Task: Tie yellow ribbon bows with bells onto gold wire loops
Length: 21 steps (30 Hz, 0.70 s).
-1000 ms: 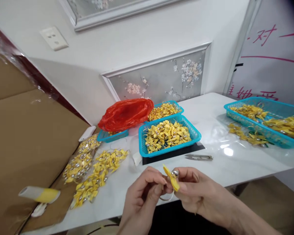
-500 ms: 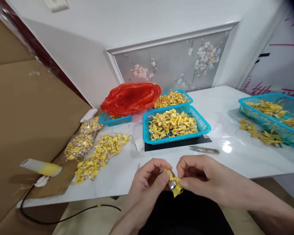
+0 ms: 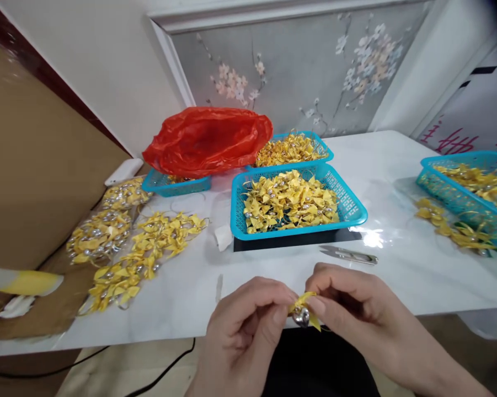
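Between my two hands, at the table's near edge, is a yellow ribbon bow (image 3: 305,301) with a shiny silver bell at its middle. My left hand (image 3: 248,325) pinches the bow's left end between thumb and forefinger. The right end is gripped by my right hand (image 3: 351,311), thumb and curled forefinger pressed together. The bell hangs downward, and one yellow tail sticks out below my right thumb. My fingertips hide part of the ribbon. Just beyond my right hand lies a pair of thread snips (image 3: 349,255) on the white table (image 3: 393,275).
A blue basket (image 3: 300,232) heaped with similar yellow bows stands ahead, with another basket (image 3: 329,156) behind it. A red plastic bag (image 3: 207,143) covers part of a third. More bows (image 3: 144,253) lie at left; a further blue basket (image 3: 463,193) stands at right.
The bow has turned so its bell now hangs below the ribbon, and my hands have shifted around it. The camera view has moved closer and tilted down.
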Each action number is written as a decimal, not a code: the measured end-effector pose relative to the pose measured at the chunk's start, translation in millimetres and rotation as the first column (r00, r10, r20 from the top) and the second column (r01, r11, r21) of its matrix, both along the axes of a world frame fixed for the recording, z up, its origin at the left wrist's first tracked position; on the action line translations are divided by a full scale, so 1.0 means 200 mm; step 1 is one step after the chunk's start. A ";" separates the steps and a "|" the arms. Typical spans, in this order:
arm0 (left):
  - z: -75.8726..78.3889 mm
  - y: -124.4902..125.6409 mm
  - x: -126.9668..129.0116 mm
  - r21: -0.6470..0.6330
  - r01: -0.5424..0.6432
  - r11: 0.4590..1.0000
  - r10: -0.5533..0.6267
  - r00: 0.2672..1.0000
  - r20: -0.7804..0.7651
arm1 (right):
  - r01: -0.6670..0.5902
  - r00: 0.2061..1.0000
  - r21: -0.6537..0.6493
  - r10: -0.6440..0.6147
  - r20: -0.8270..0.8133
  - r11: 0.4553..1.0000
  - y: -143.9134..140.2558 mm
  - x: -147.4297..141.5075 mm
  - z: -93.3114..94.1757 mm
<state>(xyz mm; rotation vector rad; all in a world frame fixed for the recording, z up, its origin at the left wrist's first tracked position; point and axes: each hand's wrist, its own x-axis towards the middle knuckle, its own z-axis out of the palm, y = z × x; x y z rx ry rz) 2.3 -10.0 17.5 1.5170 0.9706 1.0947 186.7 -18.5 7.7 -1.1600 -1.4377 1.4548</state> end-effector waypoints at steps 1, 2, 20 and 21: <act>0.00 0.00 0.00 0.003 0.028 1.000 -0.028 1.000 -0.002 | 0.002 1.000 0.022 -0.003 0.030 1.000 0.00 0.00 -0.01; -0.01 0.00 0.00 0.014 0.036 0.999 -0.036 0.999 -0.010 | 0.004 0.998 0.050 -0.007 0.060 0.999 0.01 0.00 -0.01; -0.06 -0.02 0.06 -0.230 -0.068 0.971 0.117 0.971 0.207 | 0.000 0.998 0.083 -0.004 0.059 0.997 0.03 0.03 0.01; -0.06 -0.02 0.06 -0.250 -0.063 0.966 0.119 0.969 0.216 | -0.001 0.998 0.091 -0.004 0.064 0.996 0.03 0.03 0.01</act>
